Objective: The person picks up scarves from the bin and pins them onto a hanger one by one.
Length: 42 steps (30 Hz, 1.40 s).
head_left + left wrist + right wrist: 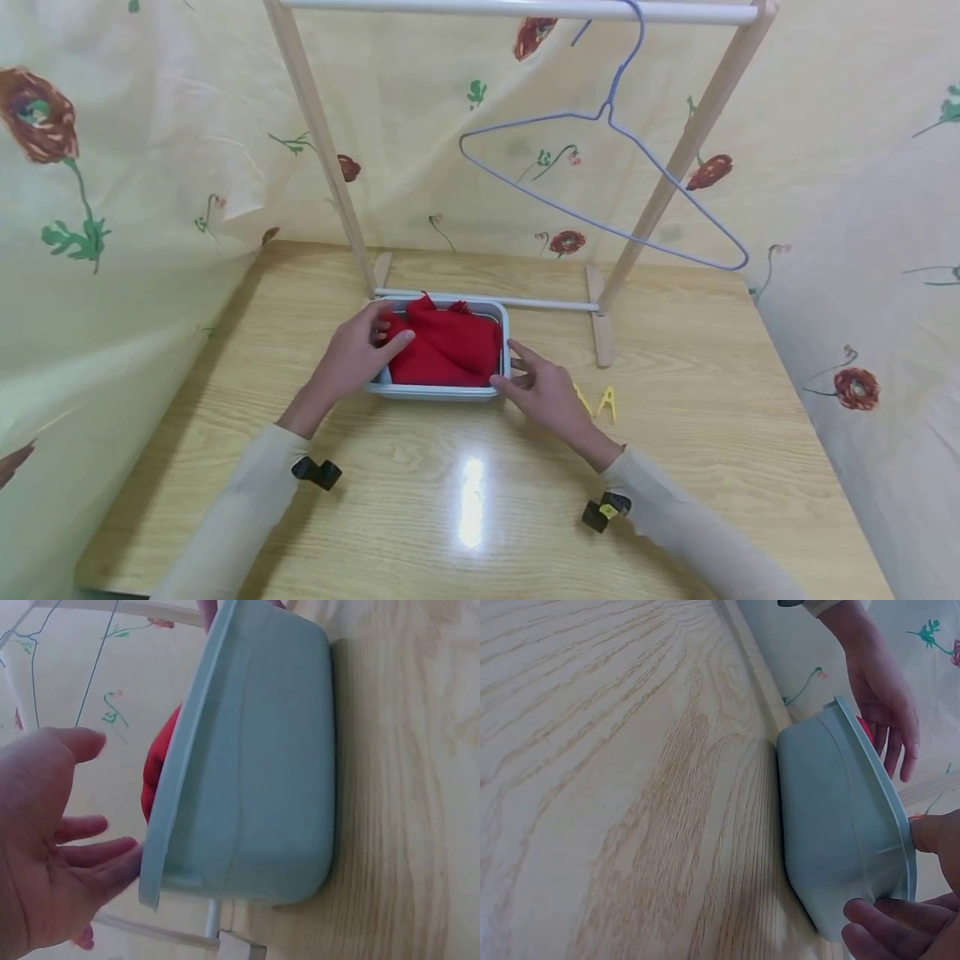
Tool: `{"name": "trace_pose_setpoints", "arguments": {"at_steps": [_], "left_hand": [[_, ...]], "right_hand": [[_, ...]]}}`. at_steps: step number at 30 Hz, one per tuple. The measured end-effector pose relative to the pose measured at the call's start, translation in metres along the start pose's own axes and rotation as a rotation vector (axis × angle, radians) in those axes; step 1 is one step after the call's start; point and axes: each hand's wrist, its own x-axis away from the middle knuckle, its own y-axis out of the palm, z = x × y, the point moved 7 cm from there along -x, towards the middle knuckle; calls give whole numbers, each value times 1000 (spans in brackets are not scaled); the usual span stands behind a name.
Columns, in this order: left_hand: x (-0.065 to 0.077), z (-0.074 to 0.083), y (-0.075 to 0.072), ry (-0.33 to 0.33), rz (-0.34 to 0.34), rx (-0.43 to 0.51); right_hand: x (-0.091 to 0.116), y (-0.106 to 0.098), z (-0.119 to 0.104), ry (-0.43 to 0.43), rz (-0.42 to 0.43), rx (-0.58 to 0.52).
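A pale blue-grey plastic basin (438,392) sits on the wooden table, with a bunched red cloth (446,346) inside it. My left hand (351,354) is over the basin's left end, fingers loosely bent and thumb extended above the cloth. The left wrist view shows its fingertips at the rim (154,855), with a gap between thumb and fingers. At the opposite end, my right hand (547,392) grips the basin's near right corner. Its thumb (926,832) lies on the rim and its fingers (885,930) curl against the outer wall.
Behind the basin stands a wooden rack (690,146) with white bars. A blue-purple wire hanger (612,96) hangs from its top bar. Yellow clothespins (607,402) lie beside my right hand, one partly hidden by it. Flower-printed sheeting (187,150) encloses the table's back and sides.
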Motion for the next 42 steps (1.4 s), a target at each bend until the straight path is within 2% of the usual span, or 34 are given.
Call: {"name": "trace_pose_setpoints", "arguments": {"at_steps": [4, 11, 17, 20, 23, 26, 30, 34, 38, 42], "left_hand": [[-7, 0, 2, -20, -3, -28], [-9, 4, 4, -27, 33, -173], [-9, 1, 10, -86, -15, -205], [-9, 0, 13, -91, -42, -188], [-10, 2, 15, -74, -50, -142], [-11, 4, 16, -69, -41, -55], [-10, 5, 13, -108, 9, 116], [-5, 1, 13, -210, 53, 316], [2, -6, 17, -361, 59, 476], [7, -11, 22, -449, -1, 490]], "right_hand": [[0, 0, 0, 10, 1, 1], [1, 0, 0, 20, -6, -14], [1, 0, -1, 22, -4, -17], [1, 0, 0, 23, -3, -13], [1, 0, 1, 23, -1, -11], [1, 1, 1, 21, -1, -14], [0, 2, 3, 16, -2, -22], [-1, 3, 5, 20, -2, -32], [-2, 3, 5, 23, -6, -43], [-2, 2, 4, 28, -8, -47]]}}
